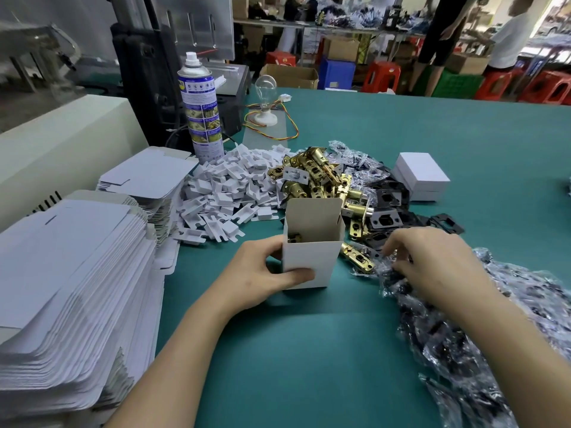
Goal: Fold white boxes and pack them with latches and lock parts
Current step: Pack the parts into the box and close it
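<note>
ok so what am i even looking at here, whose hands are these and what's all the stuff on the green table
There is no machine here. A person works with bare hands, and the one picture comes from a camera worn on their head, looking down at a green table. The left hand holds a small white box upright with its top open; a brass part shows inside. The right hand has its fingers down in a heap of clear plastic bags of dark parts; whether it has pinched one is hard to tell. Behind the box lie brass latches, black plates, white card inserts and a closed white box. At the left are stacks of flat unfolded boxes, with a spray can behind.
</note>
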`<state>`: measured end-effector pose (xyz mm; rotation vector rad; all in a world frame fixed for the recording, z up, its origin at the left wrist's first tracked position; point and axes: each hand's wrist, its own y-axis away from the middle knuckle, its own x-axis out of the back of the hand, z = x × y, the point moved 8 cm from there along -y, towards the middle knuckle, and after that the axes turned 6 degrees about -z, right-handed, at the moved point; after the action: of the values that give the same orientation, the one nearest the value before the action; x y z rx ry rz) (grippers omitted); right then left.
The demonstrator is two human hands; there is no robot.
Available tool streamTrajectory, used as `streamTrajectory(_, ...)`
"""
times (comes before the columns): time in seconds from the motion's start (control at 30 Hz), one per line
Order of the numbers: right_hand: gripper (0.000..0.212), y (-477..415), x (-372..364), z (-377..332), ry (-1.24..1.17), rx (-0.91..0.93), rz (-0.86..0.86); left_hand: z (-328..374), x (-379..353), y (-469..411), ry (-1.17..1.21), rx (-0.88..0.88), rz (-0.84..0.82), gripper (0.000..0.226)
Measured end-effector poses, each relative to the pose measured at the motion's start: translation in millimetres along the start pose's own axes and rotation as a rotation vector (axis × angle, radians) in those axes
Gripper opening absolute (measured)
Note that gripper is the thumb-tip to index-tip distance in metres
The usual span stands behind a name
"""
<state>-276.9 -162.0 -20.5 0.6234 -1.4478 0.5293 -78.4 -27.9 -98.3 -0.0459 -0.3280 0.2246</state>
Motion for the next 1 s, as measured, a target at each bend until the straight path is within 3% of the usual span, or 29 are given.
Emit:
streamTrajectory(0.3, 0.015, -6, 9, 3, -0.061, 0.013, 0.015, 2, 0, -1, -0.025, 0.000, -0.002, 0.034)
streamTrajectory(0.47, 0.013, 15, 72, -5, -0.679, 0.201, 0.382, 1, 0, -1, -0.035, -0.003, 0.000, 0.033)
streamTrajectory(0.57, 0.010, 28, 94, -33, -0.836, 0.347, 0.492, 2, 0, -1, -0.028, -0.011, 0.006, 0.034)
streamTrajectory(0.87, 0.006, 20, 86, -102, -0.255, 0.539, 0.416, 3, 0, -2, -0.024, -0.013, 0.007, 0.036)
streamTrajectory(1.0, 0.012, 19, 84, -105, -0.246, 0.532, 0.400, 2, 0, -2, -0.023, -0.003, 0.007, 0.034)
